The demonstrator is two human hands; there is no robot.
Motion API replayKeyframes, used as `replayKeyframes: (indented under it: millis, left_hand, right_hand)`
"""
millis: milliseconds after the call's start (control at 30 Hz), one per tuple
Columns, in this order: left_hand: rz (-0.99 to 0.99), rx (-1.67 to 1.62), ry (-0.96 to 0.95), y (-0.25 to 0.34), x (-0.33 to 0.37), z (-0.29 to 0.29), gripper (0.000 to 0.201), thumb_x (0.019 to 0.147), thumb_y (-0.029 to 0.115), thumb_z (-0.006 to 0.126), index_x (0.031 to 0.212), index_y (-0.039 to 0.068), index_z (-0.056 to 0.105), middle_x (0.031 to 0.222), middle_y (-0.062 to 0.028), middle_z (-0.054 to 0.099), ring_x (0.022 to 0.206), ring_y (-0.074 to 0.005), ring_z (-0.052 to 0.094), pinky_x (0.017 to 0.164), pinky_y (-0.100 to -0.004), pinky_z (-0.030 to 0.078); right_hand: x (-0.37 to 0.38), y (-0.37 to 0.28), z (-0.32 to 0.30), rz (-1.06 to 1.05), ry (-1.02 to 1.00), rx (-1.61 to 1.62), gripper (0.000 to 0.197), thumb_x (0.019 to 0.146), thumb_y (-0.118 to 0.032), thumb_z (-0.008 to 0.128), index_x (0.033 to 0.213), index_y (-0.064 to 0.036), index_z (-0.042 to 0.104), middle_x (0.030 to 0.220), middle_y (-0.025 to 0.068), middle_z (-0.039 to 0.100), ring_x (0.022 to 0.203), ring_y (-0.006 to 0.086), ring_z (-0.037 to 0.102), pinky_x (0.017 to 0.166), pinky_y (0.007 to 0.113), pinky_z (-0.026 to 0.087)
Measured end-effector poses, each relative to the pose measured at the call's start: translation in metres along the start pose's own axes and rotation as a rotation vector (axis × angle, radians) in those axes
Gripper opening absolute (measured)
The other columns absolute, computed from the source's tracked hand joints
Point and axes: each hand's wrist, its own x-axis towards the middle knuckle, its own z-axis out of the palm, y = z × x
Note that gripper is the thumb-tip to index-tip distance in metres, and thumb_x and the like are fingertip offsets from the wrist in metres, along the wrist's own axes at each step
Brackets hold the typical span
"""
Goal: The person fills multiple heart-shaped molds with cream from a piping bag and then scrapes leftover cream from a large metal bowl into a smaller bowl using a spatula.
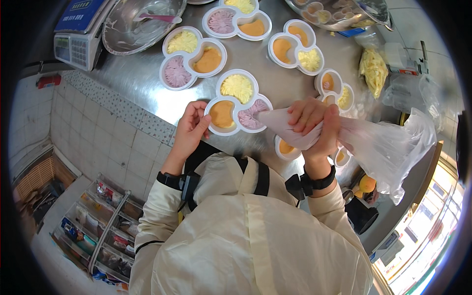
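My right hand is wrapped round a piping bag of pale purple filling, its loose clear end trailing to the right. The bag's tip points left into one cup of a white three-part container near the table's front edge. That cup holds purple piped filling. Yellow piped filling fills the far cup, and a smooth orange layer lies in the left one. My left hand pinches this container's left rim between thumb and fingers.
More three-part containers stand on the steel table, several with yellow, purple and orange fillings. A metal bowl with a pink-handled spatula and a blue scale are at back left. A bag of yellow filling lies at right.
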Motion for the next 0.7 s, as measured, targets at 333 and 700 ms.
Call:
replayKeyframes:
  millis: [333, 700]
  left_hand:
    - [0.023, 0.006, -0.021, -0.005, 0.001, -0.002, 0.021, 0.089, 0.014, 0.052, 0.108, 0.006, 0.045, 0.081, 0.0016, 0.048, 0.056, -0.0034, 0.046, 0.046, -0.0159, 0.041]
    - [-0.016, -0.013, -0.040, -0.002, 0.002, -0.005, 0.019, 0.090, 0.011, 0.052, 0.106, 0.004, 0.044, 0.076, -0.0002, 0.049, 0.056, -0.0060, 0.049, 0.048, -0.0180, 0.043]
  right_hand:
    - [-0.002, 0.002, 0.000, 0.052, -0.040, 0.028, 0.050, 0.092, -0.027, 0.026, 0.047, -0.0086, 0.038, 0.047, 0.0084, 0.043, 0.049, 0.0203, 0.044, 0.063, 0.035, 0.039]
    - [0.002, -0.028, -0.025, -0.183, -0.063, 0.131, 0.055, 0.093, -0.030, 0.019, 0.049, -0.0076, 0.043, 0.049, 0.0093, 0.045, 0.056, 0.0225, 0.048, 0.071, 0.040, 0.045]
